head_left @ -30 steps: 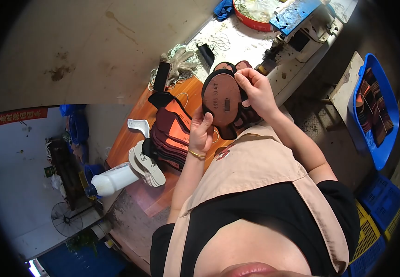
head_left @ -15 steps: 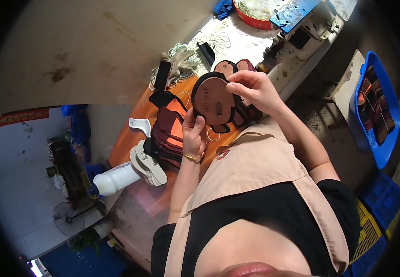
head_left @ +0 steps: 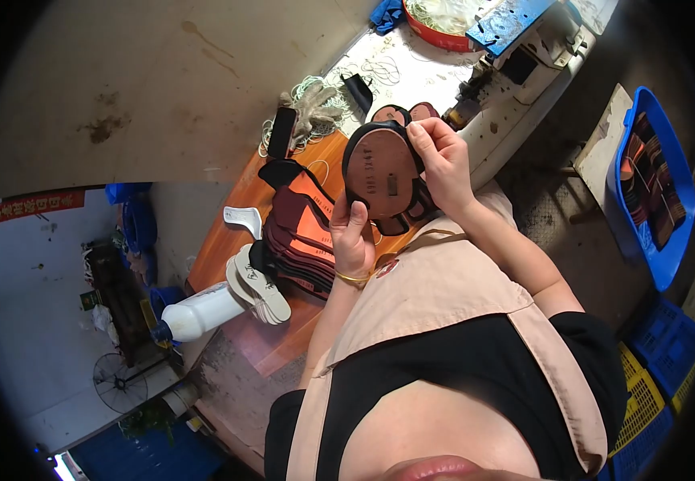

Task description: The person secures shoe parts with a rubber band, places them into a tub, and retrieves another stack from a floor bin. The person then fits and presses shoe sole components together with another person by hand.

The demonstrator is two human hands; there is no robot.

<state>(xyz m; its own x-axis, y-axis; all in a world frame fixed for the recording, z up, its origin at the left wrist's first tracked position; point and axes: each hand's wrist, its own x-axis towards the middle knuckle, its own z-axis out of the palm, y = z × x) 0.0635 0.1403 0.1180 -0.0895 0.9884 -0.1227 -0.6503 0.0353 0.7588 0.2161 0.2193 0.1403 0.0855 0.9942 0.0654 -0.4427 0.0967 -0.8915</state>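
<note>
An oval reddish-brown piece with a black edge and printed marks is held up over the wooden board. My left hand grips its lower left edge, thumb on its face. My right hand pinches the black edge at the upper right. Behind and below it lie similar black-edged pieces, partly covered by the held one. Left of my left hand is a fanned stack of maroon and orange pieces.
White bottle, pale insoles and a white curved piece lie to the left. Beyond are a phone, gloves, string and a machine. A blue basket with bundled pieces stands right.
The held piece has moved slightly right along with my left hand. My right hand has turned, and its fingers now pinch the upper right edge.
</note>
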